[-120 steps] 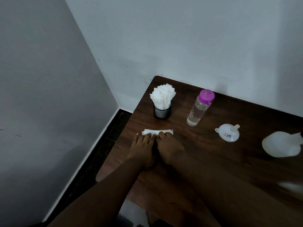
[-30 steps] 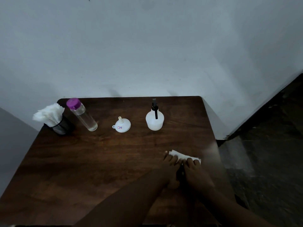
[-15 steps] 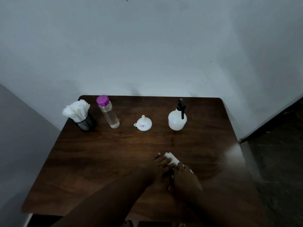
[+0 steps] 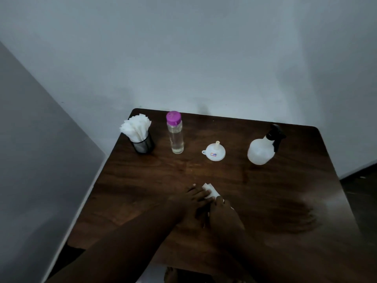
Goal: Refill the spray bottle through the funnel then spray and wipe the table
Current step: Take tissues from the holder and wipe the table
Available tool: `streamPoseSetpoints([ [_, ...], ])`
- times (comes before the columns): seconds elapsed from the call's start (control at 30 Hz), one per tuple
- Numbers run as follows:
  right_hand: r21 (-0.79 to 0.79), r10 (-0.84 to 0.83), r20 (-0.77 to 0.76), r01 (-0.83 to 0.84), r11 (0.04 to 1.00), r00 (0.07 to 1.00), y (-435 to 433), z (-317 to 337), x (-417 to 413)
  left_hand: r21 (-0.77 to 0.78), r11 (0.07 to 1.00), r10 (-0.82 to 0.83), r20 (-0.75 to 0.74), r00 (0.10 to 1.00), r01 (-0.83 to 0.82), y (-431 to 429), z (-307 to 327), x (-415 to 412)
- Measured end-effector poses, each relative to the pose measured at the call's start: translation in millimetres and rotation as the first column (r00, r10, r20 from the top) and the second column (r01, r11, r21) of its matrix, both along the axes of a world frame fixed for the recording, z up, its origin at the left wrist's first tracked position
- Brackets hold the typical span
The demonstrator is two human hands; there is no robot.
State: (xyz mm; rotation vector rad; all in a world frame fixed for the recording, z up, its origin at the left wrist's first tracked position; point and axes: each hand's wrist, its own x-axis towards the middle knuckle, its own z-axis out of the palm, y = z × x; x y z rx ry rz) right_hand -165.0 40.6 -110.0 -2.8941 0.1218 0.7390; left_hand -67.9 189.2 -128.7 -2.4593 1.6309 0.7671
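Observation:
A folded white tissue lies on the dark wooden table, near its middle front. My left hand and my right hand press flat on the tissue side by side, covering most of it. At the back stand a white spray bottle with a black trigger head, a white funnel lying mouth down, and a clear refill bottle with a purple cap.
A black mesh holder full of white tissues stands at the table's back left corner. White walls close in behind and to the left. The table's right edge drops to a dark floor.
Both hands have slid the tissue leftward across the table, from near the right edge toward the middle. The other objects have stayed in place.

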Motion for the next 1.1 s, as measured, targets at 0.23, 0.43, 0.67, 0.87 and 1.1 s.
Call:
streamPoseSetpoints([
  [0.23,-0.048,0.166,-0.003,-0.166,0.985,0.986,53,4,32,-0.061,0.994,0.093,0.022,0.995,-0.091,58,3,21],
  [0.43,-0.024,0.23,0.012,-0.23,0.973,0.973,96,2,61,-0.023,0.985,0.172,0.013,0.985,-0.171,106,2,41],
  [0.67,-0.042,0.334,0.034,-0.333,0.942,0.942,148,-7,92,-0.055,0.963,0.267,0.052,0.962,-0.265,165,-1,57],
  [0.87,-0.078,0.433,0.039,-0.429,0.9,0.9,184,6,113,-0.094,0.918,0.392,0.077,0.917,-0.385,211,-8,56],
  [1.1,-0.112,0.593,0.064,-0.585,0.803,0.802,204,3,122,-0.136,0.831,0.555,0.122,0.823,-0.54,242,0,23],
])
